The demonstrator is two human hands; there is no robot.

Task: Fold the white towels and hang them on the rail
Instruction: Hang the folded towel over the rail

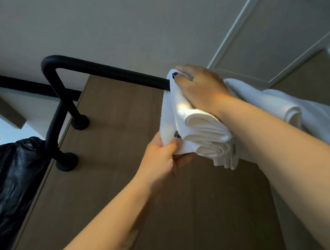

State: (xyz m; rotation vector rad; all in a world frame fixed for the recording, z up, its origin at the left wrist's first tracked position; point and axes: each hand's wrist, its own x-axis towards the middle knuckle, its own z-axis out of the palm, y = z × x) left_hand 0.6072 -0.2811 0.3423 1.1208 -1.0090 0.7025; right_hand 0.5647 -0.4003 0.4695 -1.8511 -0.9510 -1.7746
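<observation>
A black tubular rail (pixel 106 71) runs from a bend at the upper left toward the right, fixed to a brown wooden panel (pixel 123 145). A folded white towel (pixel 200 131) hangs over the rail's right part, its stacked folds showing at the bottom. My right hand (pixel 200 88) lies on top of this towel where it crosses the rail. My left hand (pixel 161 156) pinches the towel's lower left edge from below. Another white towel (pixel 283 109) is draped over the rail farther right, behind my right forearm.
A black plastic bag (pixel 14 177) bulges at the left edge, below the rail's legs. Two round black feet (pixel 80 122) anchor the rail to the panel. A pale wall and a white door frame (pixel 237 30) rise behind.
</observation>
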